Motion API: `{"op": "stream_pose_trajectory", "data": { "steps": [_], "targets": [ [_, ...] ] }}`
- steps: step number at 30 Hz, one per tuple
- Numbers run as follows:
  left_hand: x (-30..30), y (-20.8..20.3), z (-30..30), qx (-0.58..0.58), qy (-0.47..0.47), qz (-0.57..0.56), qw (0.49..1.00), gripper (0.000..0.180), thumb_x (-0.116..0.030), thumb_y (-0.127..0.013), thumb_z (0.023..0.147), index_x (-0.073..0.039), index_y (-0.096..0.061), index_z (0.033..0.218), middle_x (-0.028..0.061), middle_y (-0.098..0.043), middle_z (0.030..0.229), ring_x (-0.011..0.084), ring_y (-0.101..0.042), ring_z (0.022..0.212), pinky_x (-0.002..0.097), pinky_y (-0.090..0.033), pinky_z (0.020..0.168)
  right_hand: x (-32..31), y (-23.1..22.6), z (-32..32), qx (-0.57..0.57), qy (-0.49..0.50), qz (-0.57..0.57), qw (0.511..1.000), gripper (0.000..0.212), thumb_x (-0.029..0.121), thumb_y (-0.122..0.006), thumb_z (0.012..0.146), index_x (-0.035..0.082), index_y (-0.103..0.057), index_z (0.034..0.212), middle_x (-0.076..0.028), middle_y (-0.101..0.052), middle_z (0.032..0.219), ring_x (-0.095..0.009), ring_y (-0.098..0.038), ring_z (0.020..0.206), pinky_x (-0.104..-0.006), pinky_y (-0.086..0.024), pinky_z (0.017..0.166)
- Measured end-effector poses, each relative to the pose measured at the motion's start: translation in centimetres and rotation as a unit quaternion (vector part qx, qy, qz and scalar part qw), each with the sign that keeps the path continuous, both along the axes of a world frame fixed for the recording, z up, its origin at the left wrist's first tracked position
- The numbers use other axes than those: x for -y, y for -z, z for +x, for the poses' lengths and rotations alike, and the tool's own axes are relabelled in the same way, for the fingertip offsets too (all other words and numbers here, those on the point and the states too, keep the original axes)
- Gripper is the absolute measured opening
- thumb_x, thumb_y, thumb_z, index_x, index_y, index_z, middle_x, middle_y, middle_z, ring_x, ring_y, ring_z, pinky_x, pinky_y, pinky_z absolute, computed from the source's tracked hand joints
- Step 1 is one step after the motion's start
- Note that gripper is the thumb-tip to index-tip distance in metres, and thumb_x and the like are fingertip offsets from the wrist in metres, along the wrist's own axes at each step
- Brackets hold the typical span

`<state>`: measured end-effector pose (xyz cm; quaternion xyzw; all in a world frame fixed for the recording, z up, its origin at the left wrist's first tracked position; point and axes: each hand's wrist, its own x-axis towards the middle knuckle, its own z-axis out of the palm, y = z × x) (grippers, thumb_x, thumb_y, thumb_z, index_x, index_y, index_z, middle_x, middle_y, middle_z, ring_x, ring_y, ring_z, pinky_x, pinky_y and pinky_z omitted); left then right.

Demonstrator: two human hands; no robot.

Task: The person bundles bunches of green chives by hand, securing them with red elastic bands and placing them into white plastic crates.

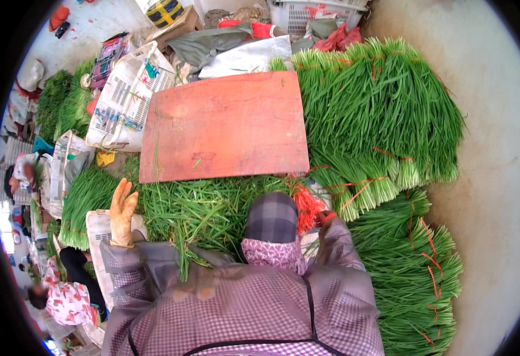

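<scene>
Red ties (pixel 307 209) lie in a loose tangle between the person's capped head (pixel 270 218) and the tied green bundles (pixel 384 113), near the lower right corner of a red board (pixel 224 127). The right hand (pixel 324 219) is at their edge, its fingers partly hidden, so whether they grip any I cannot tell. The left hand (pixel 123 209), in a pale orange glove (pixel 120 230), has its fingers stretched out, holding nothing, beside loose green leaves (pixel 195 207).
</scene>
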<state>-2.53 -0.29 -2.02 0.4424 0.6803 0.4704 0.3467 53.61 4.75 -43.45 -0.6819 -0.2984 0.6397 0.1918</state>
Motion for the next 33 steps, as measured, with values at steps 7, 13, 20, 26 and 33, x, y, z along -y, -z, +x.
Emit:
{"op": "stream_pose_trajectory", "data": {
  "steps": [7, 13, 20, 26, 33],
  "targets": [
    [4.5, 0.7, -1.0, -0.007, -0.042, -0.04, 0.998, 0.072, -0.028, -0.068, 0.087, -0.005, -0.033, 0.145, 0.0153, -0.04, 0.142, 0.0173, -0.05, 0.113, 0.0298, -0.038, 0.099, 4.9, 1.6, -3.5, -0.072, 0.232, -0.07, 0.967, 0.028, 0.027, -0.055, 0.094, 0.005, -0.065, 0.109, -0.005, -0.062, 0.066, -0.014, -0.054, 0.048, -0.0311, -0.045, 0.047],
    [8.3, 1.8, -2.4, -0.009, -0.078, -0.091, 0.993, 0.072, -0.027, -0.068, 0.087, -0.004, -0.032, 0.145, 0.0151, -0.041, 0.142, 0.0164, -0.05, 0.113, 0.029, -0.039, 0.099, 2.0, 3.6, -5.1, -0.121, 0.33, -0.096, 0.931, 0.028, 0.026, -0.055, 0.094, 0.005, -0.064, 0.109, -0.004, -0.06, 0.065, -0.013, -0.052, 0.048, -0.0311, -0.043, 0.046],
    [9.5, 2.7, -2.0, -0.004, -0.098, -0.134, 0.986, 0.062, -0.022, -0.066, 0.089, 0.0, -0.039, 0.14, 0.0153, -0.05, 0.132, 0.0151, -0.055, 0.107, 0.0299, -0.044, 0.094, -0.5, 5.1, -6.3, -0.146, 0.369, -0.095, 0.913, 0.027, 0.026, -0.055, 0.094, 0.006, -0.063, 0.11, -0.003, -0.057, 0.063, -0.013, -0.05, 0.047, -0.0312, -0.041, 0.045],
    [7.0, 2.6, -2.3, 0.03, -0.1, -0.086, 0.991, 0.03, -0.027, -0.057, 0.095, 0.002, -0.06, 0.1, 0.0103, -0.065, 0.083, 0.0175, -0.062, 0.077, 0.0301, -0.05, 0.079, 0.5, 3.7, -6.7, -0.175, 0.36, -0.091, 0.912, 0.027, 0.025, -0.055, 0.095, 0.006, -0.063, 0.111, -0.002, -0.055, 0.061, -0.013, -0.048, 0.046, -0.0312, -0.039, 0.044],
    [-1.3, -4.7, 6.8, 0.123, 0.141, 0.089, 0.978, 0.028, -0.026, -0.058, 0.094, 0.001, -0.061, 0.092, 0.0111, -0.066, 0.08, 0.0184, -0.064, 0.075, 0.0344, -0.051, 0.079, 1.4, 0.2, -8.1, -0.243, 0.329, -0.064, 0.91, 0.026, 0.025, -0.055, 0.095, 0.006, -0.062, 0.112, -0.001, -0.052, 0.059, -0.012, -0.046, 0.045, -0.0313, -0.037, 0.043]
  ]
}}
